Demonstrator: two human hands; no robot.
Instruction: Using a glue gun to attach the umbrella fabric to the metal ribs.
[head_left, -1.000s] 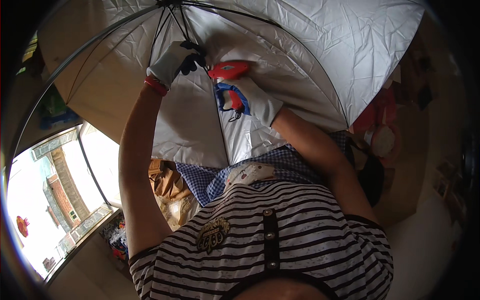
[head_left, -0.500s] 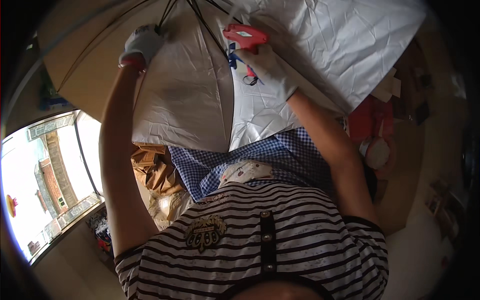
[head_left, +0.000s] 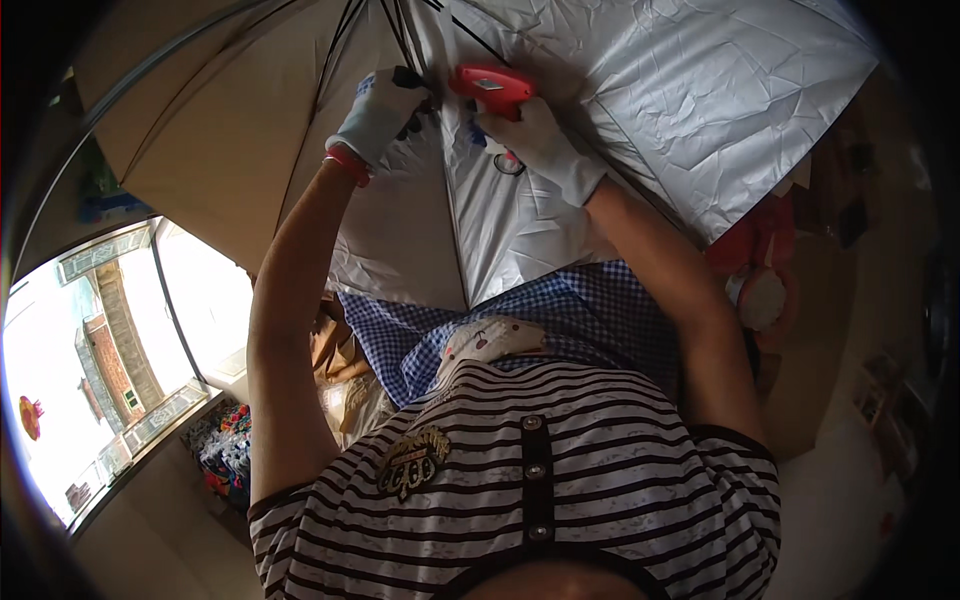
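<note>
An opened umbrella with a silvery canopy spreads in front of me, its inner side facing me. My left hand, in a white glove with a red band at the wrist, is closed at a black umbrella rib above the canopy's middle seam. Dark shapes at its fingertips are hard to make out. Just to the right, my gloved right hand is wrapped around a red tagging gun with a blue trigger, largely hidden by the fingers. A small dark ring hangs under its grip.
Blue checked cloth covers my lap below the canopy. Crumpled brown paper lies to the left, near a bright window. A round pale-faced object with a pinkish rim stands at the right. More curved ribs arch across the upper left.
My left hand has moved right, from the left part of the canopy to the rib by the middle seam. The tagging gun has shifted slightly down and turned. The canopy has shifted a little.
</note>
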